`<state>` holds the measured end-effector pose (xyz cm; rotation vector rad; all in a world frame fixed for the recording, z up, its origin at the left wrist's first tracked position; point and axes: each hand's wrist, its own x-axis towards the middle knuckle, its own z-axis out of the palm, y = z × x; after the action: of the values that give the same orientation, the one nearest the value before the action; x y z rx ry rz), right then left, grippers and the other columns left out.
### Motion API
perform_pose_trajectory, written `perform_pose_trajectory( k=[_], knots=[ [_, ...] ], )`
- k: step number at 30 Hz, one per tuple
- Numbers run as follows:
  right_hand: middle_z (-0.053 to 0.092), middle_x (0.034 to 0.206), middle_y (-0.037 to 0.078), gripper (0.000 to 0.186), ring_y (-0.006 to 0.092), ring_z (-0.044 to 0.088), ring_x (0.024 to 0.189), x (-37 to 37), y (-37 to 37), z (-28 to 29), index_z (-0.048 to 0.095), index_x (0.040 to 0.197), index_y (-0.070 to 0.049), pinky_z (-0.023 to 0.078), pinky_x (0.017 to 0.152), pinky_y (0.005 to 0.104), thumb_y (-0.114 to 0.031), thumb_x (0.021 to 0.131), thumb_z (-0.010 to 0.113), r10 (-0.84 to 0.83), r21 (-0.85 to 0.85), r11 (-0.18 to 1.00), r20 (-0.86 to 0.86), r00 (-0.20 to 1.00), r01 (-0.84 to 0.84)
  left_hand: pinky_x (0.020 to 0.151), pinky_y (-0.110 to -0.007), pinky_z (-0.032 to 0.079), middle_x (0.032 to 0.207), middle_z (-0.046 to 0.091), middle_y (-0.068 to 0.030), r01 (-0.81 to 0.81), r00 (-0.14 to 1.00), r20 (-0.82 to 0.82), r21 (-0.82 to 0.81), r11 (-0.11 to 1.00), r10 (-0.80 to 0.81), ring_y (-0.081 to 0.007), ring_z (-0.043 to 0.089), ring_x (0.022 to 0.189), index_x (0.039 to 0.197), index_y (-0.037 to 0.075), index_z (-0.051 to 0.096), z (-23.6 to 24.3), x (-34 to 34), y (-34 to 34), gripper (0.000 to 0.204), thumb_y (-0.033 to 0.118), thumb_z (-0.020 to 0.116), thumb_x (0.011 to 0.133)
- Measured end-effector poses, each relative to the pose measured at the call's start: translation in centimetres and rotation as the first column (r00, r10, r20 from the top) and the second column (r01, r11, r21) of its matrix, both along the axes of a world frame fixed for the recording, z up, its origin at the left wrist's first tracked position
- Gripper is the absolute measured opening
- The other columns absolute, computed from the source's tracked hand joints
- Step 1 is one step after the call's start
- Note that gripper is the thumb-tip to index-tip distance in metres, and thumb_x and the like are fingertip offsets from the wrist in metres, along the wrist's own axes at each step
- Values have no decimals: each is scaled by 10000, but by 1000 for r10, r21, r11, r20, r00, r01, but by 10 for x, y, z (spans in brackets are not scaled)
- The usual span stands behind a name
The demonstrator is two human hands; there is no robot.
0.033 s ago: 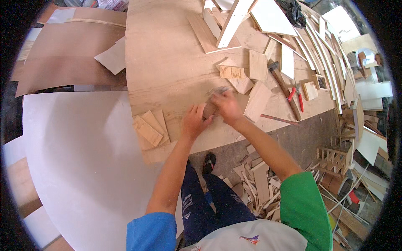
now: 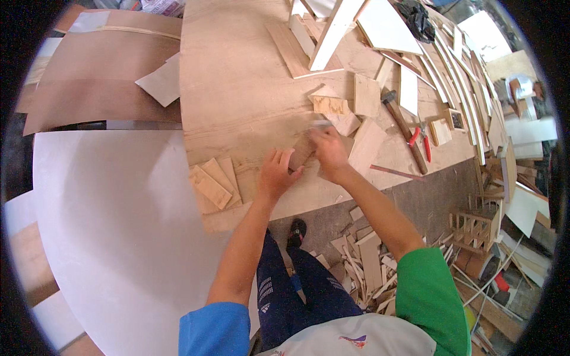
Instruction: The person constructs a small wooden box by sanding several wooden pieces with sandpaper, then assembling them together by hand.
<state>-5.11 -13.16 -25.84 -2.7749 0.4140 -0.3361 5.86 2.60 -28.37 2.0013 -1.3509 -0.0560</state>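
Near the front edge of the plywood tabletop (image 2: 237, 107), my left hand (image 2: 275, 173) is closed round a small brown wooden piece (image 2: 300, 156), thumb on its near side. Just to the right is my right hand (image 2: 330, 152), its fingers curled round a blurred grey-white object (image 2: 321, 124) at the fingertips; motion hides its kind. That object is over the far end of the brown piece; whether they touch I cannot tell. Light wooden blocks (image 2: 367, 142) lie close beyond my right hand, and several thin boards (image 2: 211, 186) rest left of my left hand.
A hammer (image 2: 405, 132) and red-handled pliers (image 2: 421, 141) lie to the right, beside a small wooden box (image 2: 455, 118). An upright white-edged frame (image 2: 332, 38) stands at the far side. Wood offcuts (image 2: 369, 261) cover the floor below; a large white panel (image 2: 119, 237) spreads left.
My right hand has shifted slightly to the right and nearer me, away from my left hand, with the blurred object. My left hand stays nearly in place on the brown piece.
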Motion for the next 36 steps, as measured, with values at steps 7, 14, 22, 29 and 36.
perform_pose_trajectory(
  k=[7, 14, 22, 29, 36],
  knots=[
    [672, 1147, 130, 426, 342, 581, 973, -11, -29, -12, 664, 1123, -24, 508, 870, 409, 72, 715, 590, -200, 58, 979, 78, 977, 196, 859, -430, 502, 984, 628, -156, -9, 1000, 24, 4, 1000, 9, -347, 590, 945, 1135, 34, 578, 6, -6, 0, 467, 262, 743, 762],
    [687, 1111, 165, 374, 317, 650, 904, -8, 13, 12, 697, 1113, -22, 527, 814, 372, 50, 760, 594, -464, 444, 836, 257, 848, 323, 754, -414, 508, 877, 630, -155, -39, 995, -90, -90, 995, 31, -355, 604, 827, 1102, 26, 603, 2, -4, 3, 334, 166, 684, 810],
    [685, 1043, 229, 371, 335, 693, 897, 3, 29, -8, 699, 1137, -74, 531, 792, 388, -25, 781, 604, -633, 706, 565, 41, 773, 426, 702, -313, 517, 980, 686, -113, -121, 647, -741, 137, 983, 183, -165, 656, 834, 1194, 10, 583, 16, -9, 6, 334, 97, 654, 879],
    [721, 953, 161, 330, 211, 680, 855, -16, 53, 7, 685, 1102, 17, 523, 780, 308, 40, 804, 545, -671, 699, 488, -81, 737, 522, 914, -291, 479, 1200, 622, -113, -225, 114, -990, -109, 968, -85, -157, 596, 1069, 1379, -25, 472, 39, -32, 39, 527, 0, 642, 881],
    [701, 1012, 125, 336, 173, 639, 888, -40, 116, 7, 644, 1113, 47, 509, 799, 303, 101, 823, 482, -470, 853, 455, -14, 882, 256, 899, -276, 459, 1164, 626, -82, -546, -83, -995, 95, 832, 59, -144, 585, 1033, 1267, -24, 544, 51, -55, 66, 378, 93, 638, 920]
  ],
)
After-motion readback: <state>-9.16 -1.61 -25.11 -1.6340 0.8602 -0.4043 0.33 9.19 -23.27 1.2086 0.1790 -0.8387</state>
